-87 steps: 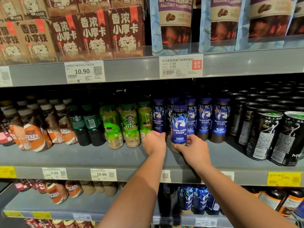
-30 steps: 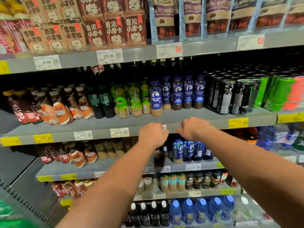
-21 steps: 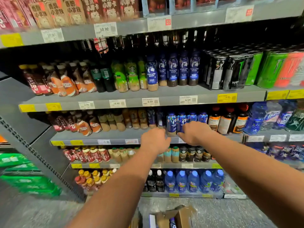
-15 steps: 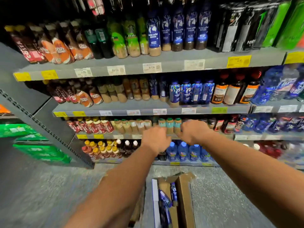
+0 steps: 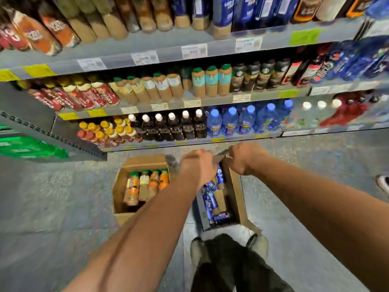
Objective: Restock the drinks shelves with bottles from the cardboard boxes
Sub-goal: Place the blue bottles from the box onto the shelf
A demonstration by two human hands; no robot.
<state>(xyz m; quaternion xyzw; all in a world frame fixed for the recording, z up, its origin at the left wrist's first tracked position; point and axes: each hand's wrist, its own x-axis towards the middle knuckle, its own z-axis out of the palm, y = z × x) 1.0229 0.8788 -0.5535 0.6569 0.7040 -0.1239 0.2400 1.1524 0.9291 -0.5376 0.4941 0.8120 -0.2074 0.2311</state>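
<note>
Two open cardboard boxes stand on the floor in front of the shelves. The left box [image 5: 121, 186] holds orange and pale juice bottles [image 5: 145, 185]. The right box [image 5: 235, 197] holds blue coffee bottles [image 5: 210, 199] lying on their sides. My left hand [image 5: 197, 167] and my right hand [image 5: 244, 158] hang over the far end of the right box, fingers curled loosely. Neither hand holds anything that I can see; the frame is blurred. The same blue bottles [image 5: 242, 11] stand on the top visible shelf.
Shelves [image 5: 168, 57] of bottled drinks fill the upper half, with water bottles [image 5: 231, 123] on the lowest one. Green crates [image 5: 27, 147] sit at the left. My shoes [image 5: 197, 251] stand just behind the boxes. Another person's shoe [image 5: 383, 183] shows at the right edge.
My hands have left the blue bottle on the shelf and dropped down toward the floor. My view has tilted from the upper shelves down to the two boxes.
</note>
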